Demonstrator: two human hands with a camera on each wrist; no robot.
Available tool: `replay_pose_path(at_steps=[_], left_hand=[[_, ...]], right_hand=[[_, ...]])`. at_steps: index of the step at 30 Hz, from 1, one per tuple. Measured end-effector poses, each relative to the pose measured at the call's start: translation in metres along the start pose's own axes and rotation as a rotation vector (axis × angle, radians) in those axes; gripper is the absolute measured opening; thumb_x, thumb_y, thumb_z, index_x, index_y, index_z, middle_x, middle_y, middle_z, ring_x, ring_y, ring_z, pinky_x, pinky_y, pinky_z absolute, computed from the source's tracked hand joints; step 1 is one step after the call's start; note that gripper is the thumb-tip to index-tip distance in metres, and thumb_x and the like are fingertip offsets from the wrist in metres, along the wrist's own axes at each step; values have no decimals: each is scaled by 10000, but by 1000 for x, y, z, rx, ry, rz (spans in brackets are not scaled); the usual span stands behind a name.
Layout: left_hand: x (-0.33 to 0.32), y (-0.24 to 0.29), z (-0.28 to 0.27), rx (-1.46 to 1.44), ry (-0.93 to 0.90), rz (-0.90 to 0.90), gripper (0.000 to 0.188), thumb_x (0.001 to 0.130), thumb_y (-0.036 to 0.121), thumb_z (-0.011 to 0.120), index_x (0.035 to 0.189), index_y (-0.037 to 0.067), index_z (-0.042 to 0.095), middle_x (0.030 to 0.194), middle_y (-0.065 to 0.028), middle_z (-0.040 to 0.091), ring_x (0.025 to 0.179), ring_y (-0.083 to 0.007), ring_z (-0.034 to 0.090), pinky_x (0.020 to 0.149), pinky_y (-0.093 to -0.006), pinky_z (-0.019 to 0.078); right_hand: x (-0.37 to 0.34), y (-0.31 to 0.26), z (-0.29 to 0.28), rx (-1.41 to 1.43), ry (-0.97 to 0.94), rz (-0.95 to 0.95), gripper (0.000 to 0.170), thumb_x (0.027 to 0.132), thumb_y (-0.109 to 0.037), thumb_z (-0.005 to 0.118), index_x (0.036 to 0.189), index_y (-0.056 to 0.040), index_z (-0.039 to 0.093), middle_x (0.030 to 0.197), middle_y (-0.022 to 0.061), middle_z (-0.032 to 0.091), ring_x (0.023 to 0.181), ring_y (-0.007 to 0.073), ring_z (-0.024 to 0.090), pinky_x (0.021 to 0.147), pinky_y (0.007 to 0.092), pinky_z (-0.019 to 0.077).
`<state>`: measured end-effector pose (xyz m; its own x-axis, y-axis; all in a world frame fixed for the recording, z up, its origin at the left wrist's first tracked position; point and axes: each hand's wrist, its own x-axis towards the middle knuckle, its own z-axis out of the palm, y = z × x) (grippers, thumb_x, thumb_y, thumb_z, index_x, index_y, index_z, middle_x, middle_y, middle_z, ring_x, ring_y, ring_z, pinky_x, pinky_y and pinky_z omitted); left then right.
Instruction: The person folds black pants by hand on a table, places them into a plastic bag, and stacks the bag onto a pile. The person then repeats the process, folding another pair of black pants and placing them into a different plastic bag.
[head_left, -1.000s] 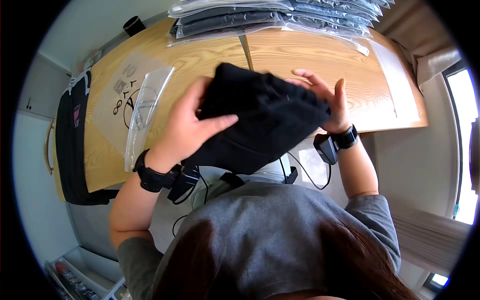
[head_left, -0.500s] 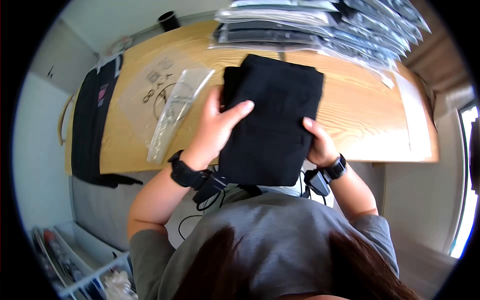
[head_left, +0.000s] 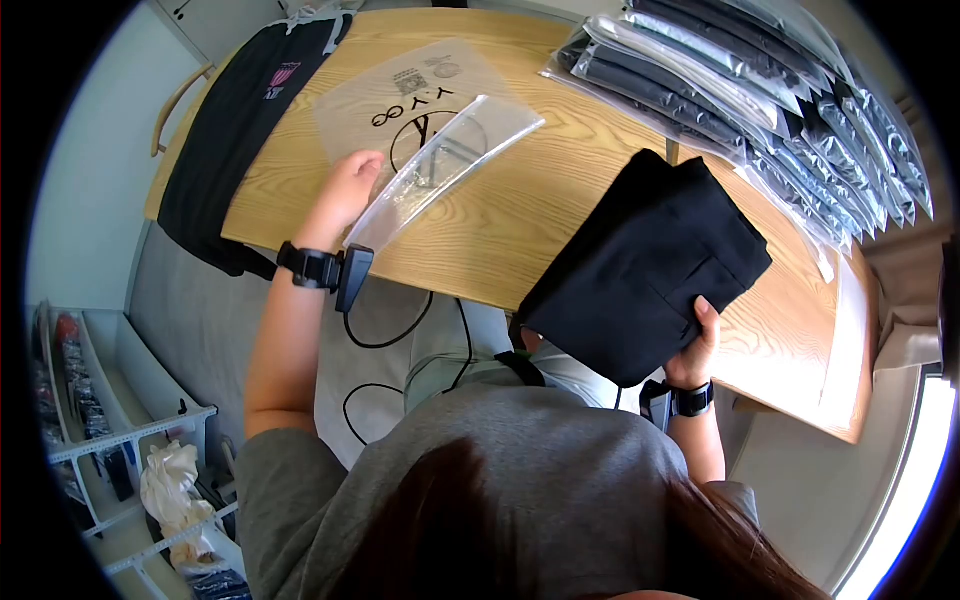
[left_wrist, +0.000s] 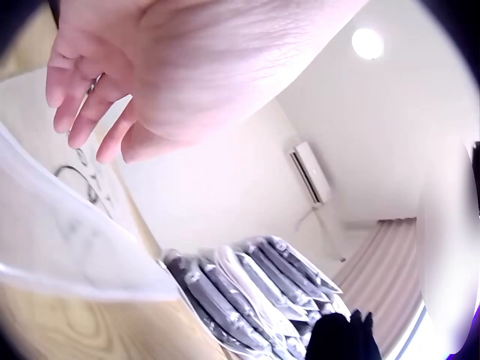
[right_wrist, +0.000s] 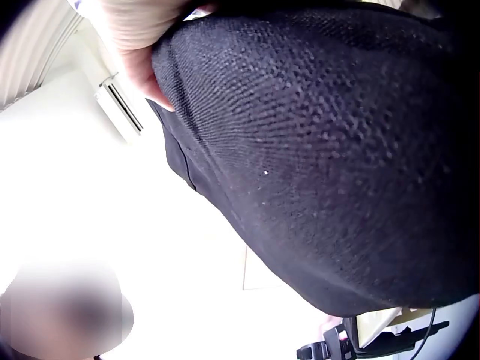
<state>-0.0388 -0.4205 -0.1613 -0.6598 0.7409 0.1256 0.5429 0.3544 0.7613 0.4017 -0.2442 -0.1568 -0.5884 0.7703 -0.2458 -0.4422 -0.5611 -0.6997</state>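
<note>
A folded black garment (head_left: 640, 270) is gripped at its lower right edge by the right hand (head_left: 695, 350), thumb on top and fingers underneath. In the right wrist view the dark cloth (right_wrist: 315, 157) fills most of the picture, with the right hand (right_wrist: 142, 37) at its edge. The left hand (head_left: 345, 195) is beside a clear plastic bag (head_left: 440, 165), which lies over a larger printed bag (head_left: 345, 105) on the table. In the left wrist view the left hand (left_wrist: 172, 67) has loosely bent fingers with nothing between them, above the bags.
Stacked bagged garments (head_left: 720, 90) stand at the back right of the wooden table (head_left: 520, 220). A dark garment with a pink print (head_left: 235, 130) lies over the left edge. White divided bins (head_left: 130, 440) sit on the lower left, and cables hang below the table.
The left hand has let go of the black garment and moved left to the clear bag. The garment has gone to the right and tilted, held by the right hand alone. The head view has turned.
</note>
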Motion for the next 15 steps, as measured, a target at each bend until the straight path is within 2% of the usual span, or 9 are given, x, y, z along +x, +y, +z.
replay_pose_path(at_steps=[1, 2, 3, 5, 9, 11, 12, 13, 15], left_hand=[[5, -9, -2, -97, -51, -47, 330, 934, 256, 528, 1111, -14, 596, 1013, -117, 653, 933, -217, 605, 831, -321, 462], [7, -3, -5, -199, -121, -210, 338, 926, 273, 546, 1091, -13, 616, 978, -107, 660, 895, -184, 605, 811, -295, 459], [8, 3, -5, -199, -123, -209, 338, 926, 273, 546, 1091, -13, 616, 978, -107, 660, 895, -184, 605, 811, -295, 459], [7, 22, -4, -121, -246, -319, 335, 912, 288, 570, 1065, -2, 639, 946, -91, 666, 875, -157, 597, 799, -281, 455], [6, 54, -5, -199, -420, -426, 351, 898, 300, 590, 1064, -4, 643, 951, -87, 671, 863, -153, 598, 803, -282, 456], [-4, 66, -3, -323, -491, -259, 303, 927, 298, 556, 1067, 47, 651, 936, -13, 645, 898, -103, 538, 778, -250, 422], [-17, 87, -2, -313, -469, -122, 310, 931, 267, 557, 1118, 32, 632, 942, -14, 639, 902, -101, 539, 773, -243, 427], [-25, 98, -1, -316, -474, -126, 310, 931, 267, 557, 1118, 32, 632, 942, -14, 639, 902, -101, 539, 773, -243, 427], [-41, 111, 3, -272, -590, 120, 308, 940, 225, 546, 1160, 18, 607, 950, -19, 631, 917, -100, 538, 794, -244, 431]], right_hand=[[1, 2, -3, 17, 13, -44, 604, 831, -243, 613, 1323, 26, 389, 1270, 174, 532, 1144, 310, 532, 1011, 424, 418], [1, 3, -4, 34, 28, -91, 607, 831, -246, 616, 1324, 25, 388, 1269, 175, 532, 1141, 312, 533, 1011, 428, 418], [0, 4, -5, 35, 30, -93, 607, 831, -246, 616, 1324, 25, 388, 1269, 175, 532, 1141, 312, 533, 1011, 428, 418], [-4, 3, -7, 42, 83, -101, 617, 830, -256, 622, 1329, 18, 384, 1276, 175, 527, 1143, 315, 530, 1008, 434, 420], [-12, -1, -8, 30, 122, -131, 635, 827, -271, 626, 1337, 11, 375, 1289, 177, 516, 1148, 317, 526, 1005, 436, 421], [-15, -5, -8, 1, 128, -147, 658, 824, -296, 630, 1346, 4, 365, 1304, 176, 504, 1153, 315, 522, 1003, 437, 421], [-16, -6, -10, 0, 132, -147, 658, 824, -296, 630, 1346, 4, 365, 1304, 176, 504, 1153, 315, 522, 1003, 437, 421], [-16, -7, -12, 2, 153, -160, 662, 825, -305, 630, 1349, 0, 364, 1308, 172, 503, 1155, 315, 521, 1002, 437, 421], [-19, -8, -16, -4, 184, -164, 666, 826, -315, 629, 1352, -5, 363, 1312, 169, 502, 1157, 315, 519, 1002, 437, 420]])
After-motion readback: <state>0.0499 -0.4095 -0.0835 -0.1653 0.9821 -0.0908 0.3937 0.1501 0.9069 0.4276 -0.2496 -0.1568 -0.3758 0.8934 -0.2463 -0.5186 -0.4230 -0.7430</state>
